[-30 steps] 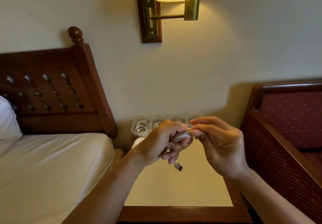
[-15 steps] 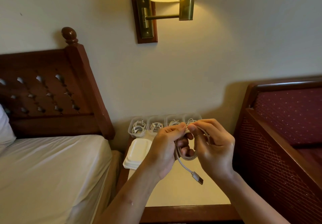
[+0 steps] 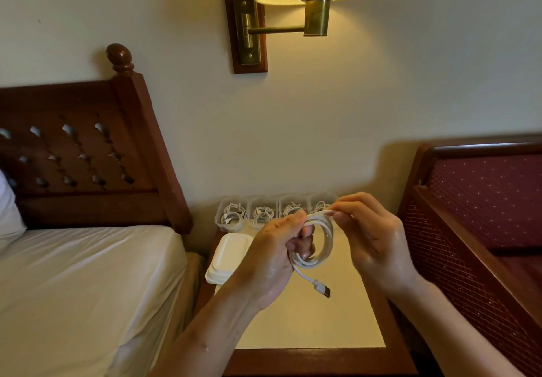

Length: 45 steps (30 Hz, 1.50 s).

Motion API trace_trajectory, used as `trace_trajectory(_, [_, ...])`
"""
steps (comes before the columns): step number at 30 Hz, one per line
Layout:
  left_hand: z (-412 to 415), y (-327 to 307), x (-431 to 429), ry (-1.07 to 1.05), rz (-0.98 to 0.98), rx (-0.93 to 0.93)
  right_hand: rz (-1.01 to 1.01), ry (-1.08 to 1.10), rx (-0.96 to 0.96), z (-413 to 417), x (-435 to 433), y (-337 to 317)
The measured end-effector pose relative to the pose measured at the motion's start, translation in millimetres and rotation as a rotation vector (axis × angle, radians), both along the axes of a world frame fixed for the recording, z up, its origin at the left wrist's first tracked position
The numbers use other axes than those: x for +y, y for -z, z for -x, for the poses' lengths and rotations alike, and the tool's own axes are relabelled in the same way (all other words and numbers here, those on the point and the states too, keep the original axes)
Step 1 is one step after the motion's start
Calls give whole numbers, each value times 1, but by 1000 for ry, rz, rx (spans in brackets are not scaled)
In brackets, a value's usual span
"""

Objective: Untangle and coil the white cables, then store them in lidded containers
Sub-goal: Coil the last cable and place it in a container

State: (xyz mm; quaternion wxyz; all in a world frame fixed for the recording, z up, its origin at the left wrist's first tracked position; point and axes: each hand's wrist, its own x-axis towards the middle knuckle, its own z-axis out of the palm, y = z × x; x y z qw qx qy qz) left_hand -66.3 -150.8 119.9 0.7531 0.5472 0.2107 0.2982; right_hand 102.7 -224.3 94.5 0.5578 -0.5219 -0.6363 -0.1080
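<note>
Both hands (image 3: pixel 272 259) (image 3: pixel 378 241) around one white cable coil (image 3: pixel 329 239)

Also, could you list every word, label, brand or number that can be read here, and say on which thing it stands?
None: no text can be read in this view.
The cable, its plug, the containers and the lids show no print.
The brass lamp plate shows no marking either.

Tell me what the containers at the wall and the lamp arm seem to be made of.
Containers: probably clear plastic, since coiled cables show through their walls. Lamp arm: seemingly metal, brass-coloured with a dull sheen.
</note>
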Motion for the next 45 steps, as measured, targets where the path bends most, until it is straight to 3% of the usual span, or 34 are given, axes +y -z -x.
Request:
trace_trajectory(4, [8,-4,4,93,-55,39,47,351,-633,-26,-3,-14])
trace_trajectory(7, [4,-5,1,130,-68,47,112,428,-677,-26,6,-16])
trace_trajectory(9, [3,-7,1,119,-92,50,121,307,-443,-20,12,-13])
trace_trajectory(13, [5,-11,10,58,-236,103,280,-73,542,-2,12,-17])
trace_trajectory(17, [7,-12,14,80,-295,152,321,-285,1013,10,7,-20])
trace_trajectory(20, [7,-14,13,86,-320,177,343,-343,1157,13,6,-21])
trace_trajectory(25, [8,-15,17,66,-311,196,282,-333,1177,9,5,-24])
trace_trajectory(28, [4,-17,15,56,-312,196,417,-398,1254,11,5,-23])
trace_trajectory(31, [2,-16,14,54,-302,194,601,-469,1205,11,3,-17])
trace_trajectory(36, [-4,-9,11,9,-304,202,552,-582,1206,18,-3,-7])
trace_trajectory(42, [-8,-2,14,-57,-216,171,580,-626,880,20,-16,-9])
trace_trajectory(45, [-7,0,15,-76,-200,182,524,-395,747,25,-15,-4])
